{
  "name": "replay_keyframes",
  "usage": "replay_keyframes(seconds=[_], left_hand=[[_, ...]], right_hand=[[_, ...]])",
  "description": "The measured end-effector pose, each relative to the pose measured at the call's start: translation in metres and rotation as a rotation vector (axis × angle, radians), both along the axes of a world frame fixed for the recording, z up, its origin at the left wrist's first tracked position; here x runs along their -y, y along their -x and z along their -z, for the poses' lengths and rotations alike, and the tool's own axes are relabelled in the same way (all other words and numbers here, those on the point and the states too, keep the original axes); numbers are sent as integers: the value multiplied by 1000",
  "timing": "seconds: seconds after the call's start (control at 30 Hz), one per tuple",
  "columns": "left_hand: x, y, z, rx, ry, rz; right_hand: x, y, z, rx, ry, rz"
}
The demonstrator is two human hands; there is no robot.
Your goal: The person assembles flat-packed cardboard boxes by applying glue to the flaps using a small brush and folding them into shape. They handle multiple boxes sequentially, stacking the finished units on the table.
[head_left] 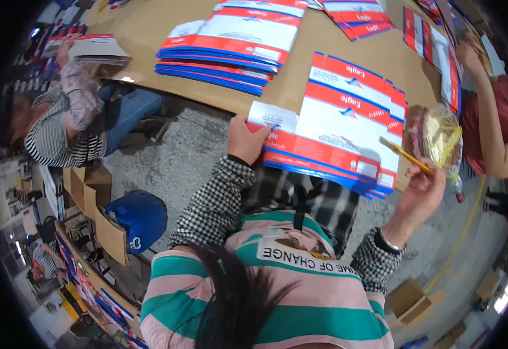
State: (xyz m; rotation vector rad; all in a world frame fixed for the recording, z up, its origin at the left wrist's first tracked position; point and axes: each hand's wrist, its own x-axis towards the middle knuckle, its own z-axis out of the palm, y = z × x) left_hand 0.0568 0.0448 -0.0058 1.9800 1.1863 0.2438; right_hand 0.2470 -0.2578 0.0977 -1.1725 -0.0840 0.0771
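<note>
Two hands: both of the person's own are at work at the near edge of a brown cardboard-covered table (149, 35), the checked sleeves coming up from below.
Left hand (245, 139): fingers curled shut on the near left corner of a stack of flat red, white and blue cartons (335, 134), thumb on top of the white flap.
Right hand (420, 189): raised just right of that stack, fingers pinched narrow around a yellow pencil (408, 156) whose tip points up and left over the stack's right end.
Beyond the right fingers: a clear plastic bag (437, 136) with yellow contents, touching the stack's right edge.
Beyond the left fingers: a second pile of flat cartons (230, 46), well apart, farther across the table.
Far left: a person in a striped top (56, 139) lifts a bundle of cartons.
Far right: another person's bare arm (489, 125) reaches to upright cartons at the table's end.
Below left: a blue cap (140, 215) rests on an open brown box.
</note>
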Motion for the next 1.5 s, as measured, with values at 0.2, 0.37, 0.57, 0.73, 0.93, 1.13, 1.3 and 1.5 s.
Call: replay_keyframes(seconds=[0.2, 0.37, 0.57, 0.73, 0.93, 1.13, 1.3, 1.5], left_hand=[[7, -3, -24, -239, -179, -215], [22, -11, -29, -165, -179, -176], [16, 7, -54, 155, -101, -194], [-4, 13, -70, 582, -15, -292], [-119, 1, -123, 503, -198, -274], [-217, -14, -124, 332, -286, -308], [-265, -27, -141, -244, -404, -356], [-288, -41, -159, -506, -378, -329]], right_hand=[[10, 5, -8, -93, 47, 80], [33, -4, 11, -64, -11, 34], [13, 15, -38, 79, 6, 218], [59, -12, -45, 269, -161, 119], [70, -10, -77, 400, -218, 354], [75, -10, -74, 387, -158, 403], [60, -11, -75, 372, -152, 347], [48, -11, -74, 346, -152, 278]])
